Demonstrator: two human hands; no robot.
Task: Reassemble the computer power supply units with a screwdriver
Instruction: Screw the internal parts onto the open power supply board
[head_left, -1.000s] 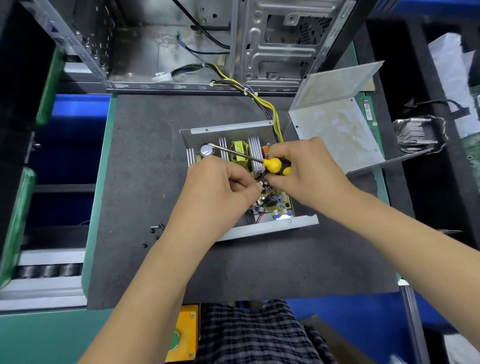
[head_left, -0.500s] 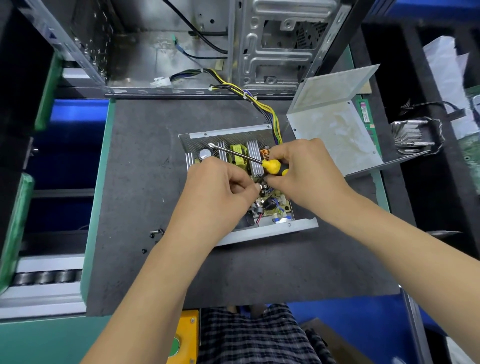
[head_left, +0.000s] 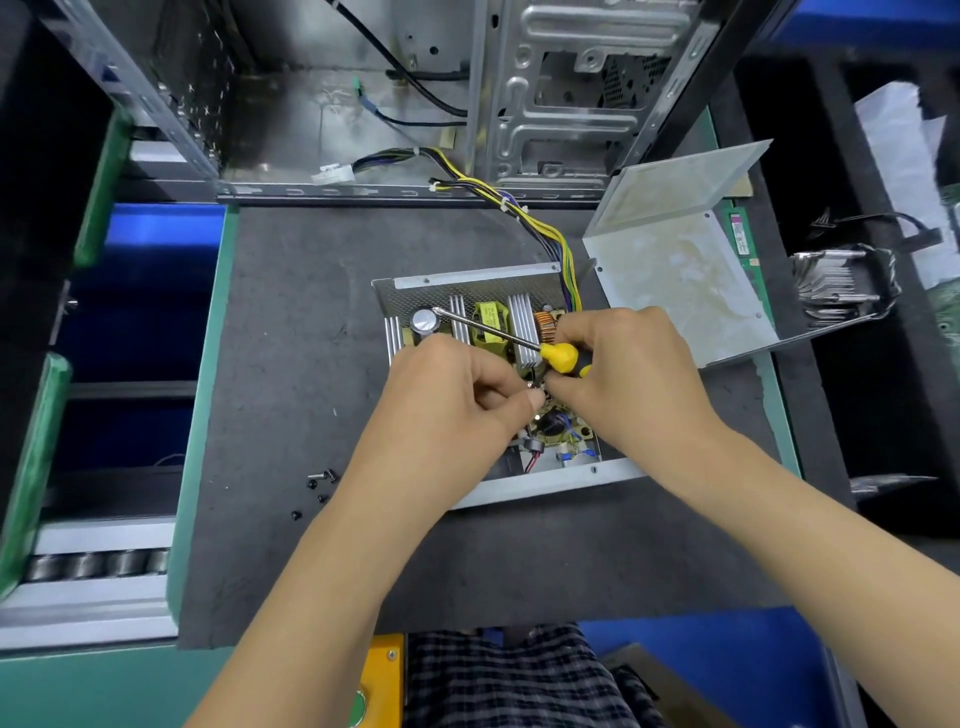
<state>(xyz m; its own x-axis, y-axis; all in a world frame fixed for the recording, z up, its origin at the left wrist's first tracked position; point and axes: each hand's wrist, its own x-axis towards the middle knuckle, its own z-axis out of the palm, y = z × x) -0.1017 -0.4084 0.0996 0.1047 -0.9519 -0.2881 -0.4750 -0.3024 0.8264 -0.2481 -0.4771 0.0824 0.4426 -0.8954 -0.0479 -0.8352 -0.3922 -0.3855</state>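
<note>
1. The open power supply unit (head_left: 467, 291) lies near the middle of a dark grey mat (head_left: 291, 364). Its metal tray holds a circuit board carrying a yellow transformer (head_left: 490, 319), two finned heat sinks (head_left: 522, 325), a silver-topped capacitor (head_left: 425, 320) and a copper coil (head_left: 545, 325).
2. A bundle of yellow and black wires (head_left: 550, 234) runs from the unit's far right corner into the open computer case (head_left: 566, 104) standing behind the unit.
3. The left hand (head_left: 441, 410) is over the unit's near half, fingers curled, thumb and fingertips pinching together at a spot on the board. What it pinches is too small to tell.
4. The right hand (head_left: 634, 379) is over the unit's right side, fingers curled round the yellow handle of the screwdriver (head_left: 558, 356). The shaft lies nearly flat and points left across the board, its tip just by the capacitor.
5. The fingertips of both hands meet near the middle of the board.
6. The bent metal cover (head_left: 680, 260) rests on the mat just right of the unit, one panel standing up.
7. Several small black screws (head_left: 319, 483) lie loose on the mat, left of the unit's near corner.
8. Further right of the unit, beyond the cover, a finned cooler (head_left: 836, 286) sits in a dark compartment.
9. Left of the mat, a blue bin (head_left: 161, 223) shows beyond the green table edge.
</note>
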